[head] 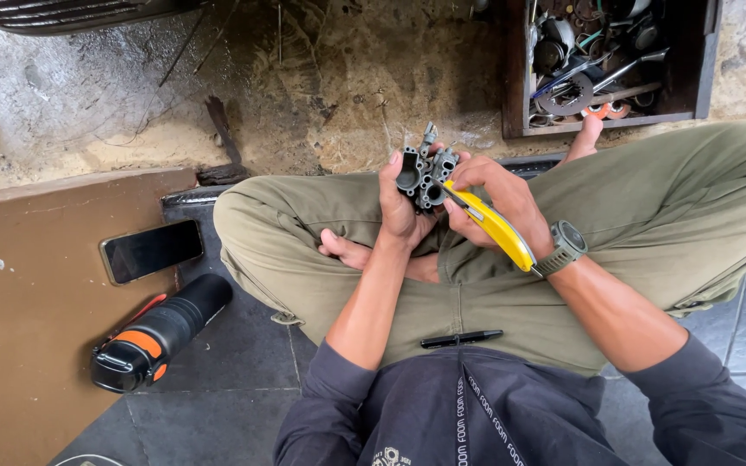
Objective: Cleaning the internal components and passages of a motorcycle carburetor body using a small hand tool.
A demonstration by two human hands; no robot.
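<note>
My left hand (401,205) grips a grey metal engine part (425,173) with round bores, held upright above my crossed legs. My right hand (498,197) holds a yellow-handled tool (496,228) whose thin metal tip touches the lower bore of the part. A grey watch (565,246) sits on my right wrist. I sit cross-legged in olive trousers, with a bare foot under my hands.
A black pen (461,339) lies on my lap. A dark phone (151,250) rests on a brown board at left, beside a black and orange flask (159,332) on grey tiles. A wooden box (606,65) of metal parts and tools stands at the upper right.
</note>
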